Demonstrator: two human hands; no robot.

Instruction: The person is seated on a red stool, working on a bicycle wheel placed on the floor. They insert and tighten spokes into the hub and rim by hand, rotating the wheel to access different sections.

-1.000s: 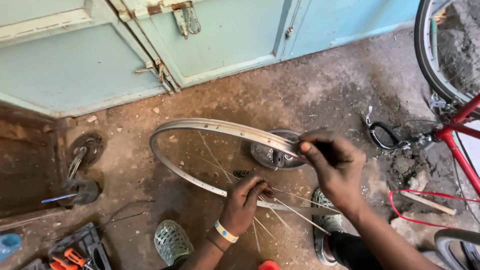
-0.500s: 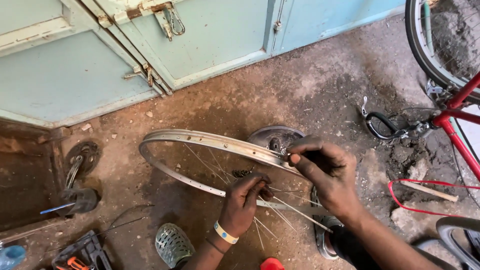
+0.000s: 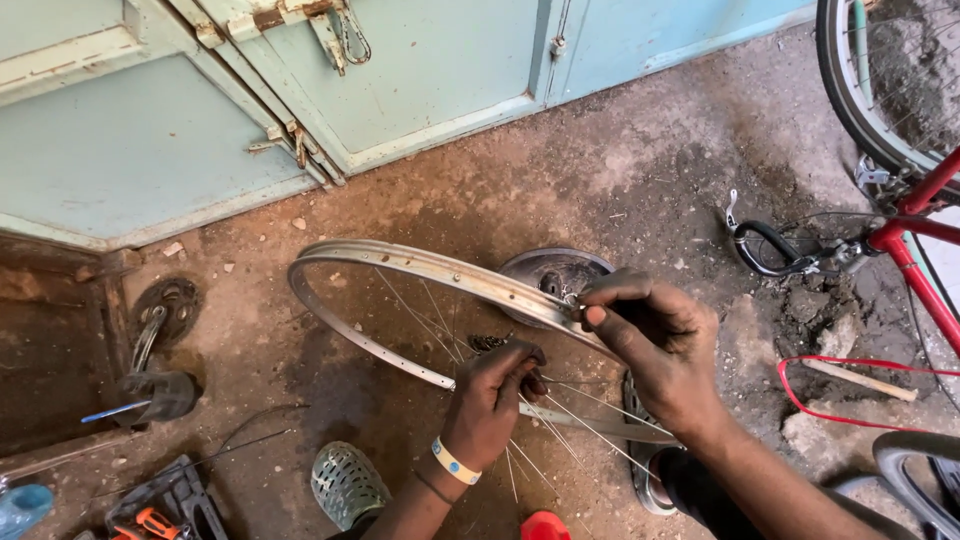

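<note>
A silver bicycle wheel rim with thin loose spokes is held tilted above a dirt floor. My left hand, a pale band at its wrist, grips the spokes near the hub in the wheel's middle. My right hand pinches a small part at the rim's right side, its fingers closed on the spoke end there. A dark round metal disc lies on the ground just behind the rim.
Pale blue doors with a latch stand behind. A crank with chainring lies at left, tools at lower left. A red bicycle frame and wheel stand at right. Green sandal below.
The rim has tilted and shifted slightly; my right hand has slid along it to the right side. My left hand stays at the hub.
</note>
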